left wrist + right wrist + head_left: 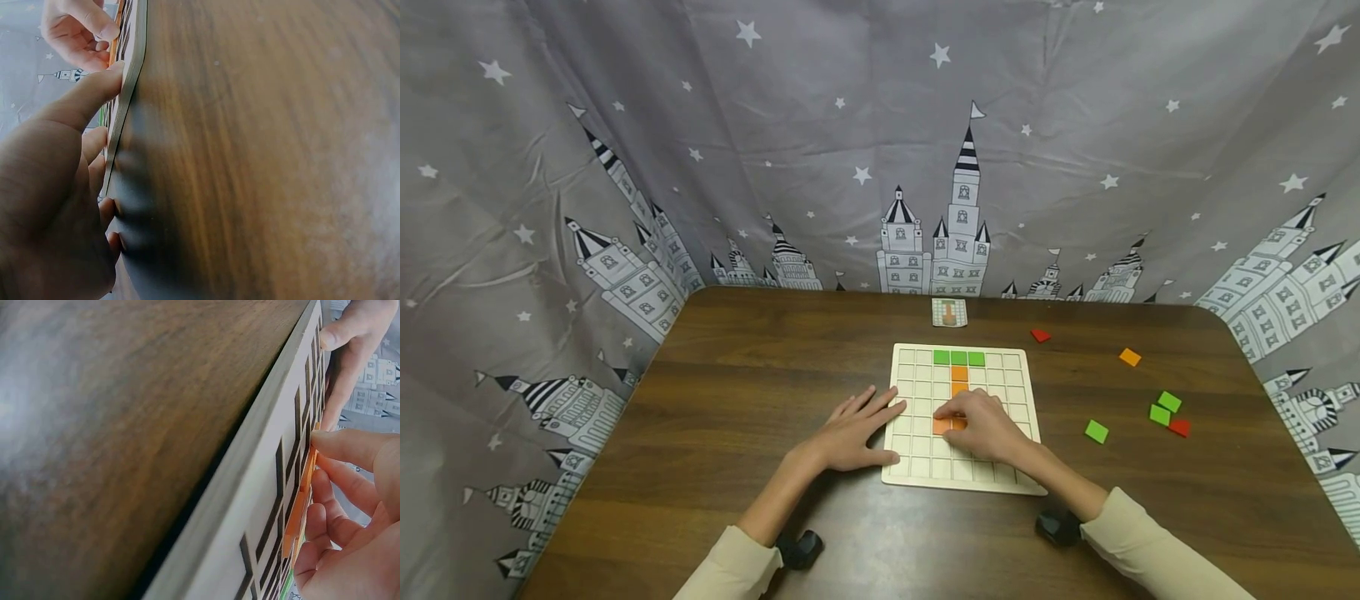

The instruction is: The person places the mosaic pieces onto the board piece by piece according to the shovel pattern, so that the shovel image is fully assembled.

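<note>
A pale wooden grid board lies on the dark table, with a row of three green square tiles near its far edge. Below them, orange tiles run down a column, partly hidden by my right hand. That hand's thumb and finger pinch an orange tile at the board; the right wrist view shows the fingertips on the orange tile's edge. My left hand lies spread at the board's left side, thumb and fingertips touching its edge.
A small picture card lies behind the board. To the right are a red piece, an orange tile, a lone green tile, and two green tiles beside another red piece. A grey patterned curtain hangs behind the table.
</note>
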The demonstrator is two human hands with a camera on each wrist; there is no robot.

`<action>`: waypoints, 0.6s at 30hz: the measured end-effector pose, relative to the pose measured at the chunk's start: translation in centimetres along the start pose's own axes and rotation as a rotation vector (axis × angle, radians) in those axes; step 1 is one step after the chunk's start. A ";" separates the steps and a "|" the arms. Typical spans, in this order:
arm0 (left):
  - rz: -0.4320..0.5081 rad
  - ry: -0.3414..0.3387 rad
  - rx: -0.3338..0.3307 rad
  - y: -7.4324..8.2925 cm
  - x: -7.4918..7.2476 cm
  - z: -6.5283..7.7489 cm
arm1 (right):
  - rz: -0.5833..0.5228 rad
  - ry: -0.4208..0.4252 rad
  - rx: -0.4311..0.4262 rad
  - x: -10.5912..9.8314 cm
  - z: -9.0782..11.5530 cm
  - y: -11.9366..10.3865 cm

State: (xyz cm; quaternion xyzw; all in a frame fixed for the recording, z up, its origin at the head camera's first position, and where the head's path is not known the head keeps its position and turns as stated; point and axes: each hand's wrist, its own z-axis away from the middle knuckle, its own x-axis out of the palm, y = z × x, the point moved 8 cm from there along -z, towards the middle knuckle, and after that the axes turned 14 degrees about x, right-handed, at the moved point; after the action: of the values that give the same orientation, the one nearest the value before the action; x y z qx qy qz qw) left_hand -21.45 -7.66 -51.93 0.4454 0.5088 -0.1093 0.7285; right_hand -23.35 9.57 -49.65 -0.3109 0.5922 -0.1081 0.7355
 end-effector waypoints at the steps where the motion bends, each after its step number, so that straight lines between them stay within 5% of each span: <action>1: 0.000 -0.001 0.001 0.0 0.0 0.0 | -0.001 0.001 -0.002 0.0 0.1 0.0; 11: -0.005 0.006 0.009 0.0 0.0 0.0 | -0.021 0.033 -0.004 -0.6 0.6 0.7; 18: -0.010 0.010 0.013 0.0 0.0 0.0 | -0.089 0.107 0.017 -2.9 0.9 3.3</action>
State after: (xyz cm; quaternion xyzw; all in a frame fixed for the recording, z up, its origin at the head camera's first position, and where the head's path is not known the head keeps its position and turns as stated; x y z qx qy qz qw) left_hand -21.43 -7.67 -51.87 0.4482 0.5141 -0.1138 0.7224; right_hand -24.00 13.96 -49.16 -0.3244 0.6152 -0.1625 0.6999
